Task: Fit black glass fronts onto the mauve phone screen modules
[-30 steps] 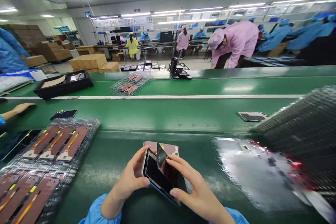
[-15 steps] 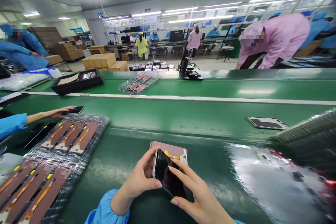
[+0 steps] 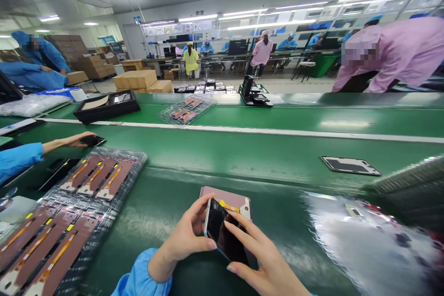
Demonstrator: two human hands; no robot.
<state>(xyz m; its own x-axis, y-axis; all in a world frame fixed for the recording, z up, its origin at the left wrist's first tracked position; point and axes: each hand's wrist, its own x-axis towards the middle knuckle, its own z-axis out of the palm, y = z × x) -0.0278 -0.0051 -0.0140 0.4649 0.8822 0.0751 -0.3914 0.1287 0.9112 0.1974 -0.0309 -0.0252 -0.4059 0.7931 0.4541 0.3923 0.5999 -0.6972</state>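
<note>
A dark-screened phone (image 3: 225, 231) with a silvery edge is held tilted above the green work surface. My left hand (image 3: 183, 236) is closed around its left end, thumb along the near edge. My right hand (image 3: 267, 259) grips the other end, with fingertips on the glass and the thumb at the near edge. Just behind the phone lies a pinkish-brown screen panel (image 3: 211, 191) with an orange flex cable (image 3: 229, 206); the phone and my fingers hide part of it.
At left, a clear plastic tray (image 3: 133, 164) carries several similar panels, beside a co-worker's hand (image 3: 78, 140) at a dark phone (image 3: 98, 140). A flat phone part (image 3: 350, 165) lies to the right, near clear plastic sheeting (image 3: 342, 233). Farther back stand a black box (image 3: 107, 105) and a black fixture (image 3: 251, 95).
My hands keep the same grip on the phone, and the view has shifted slightly. The co-worker's hand at left has drawn back leftward with the dark phone. The person in pink has moved right.
</note>
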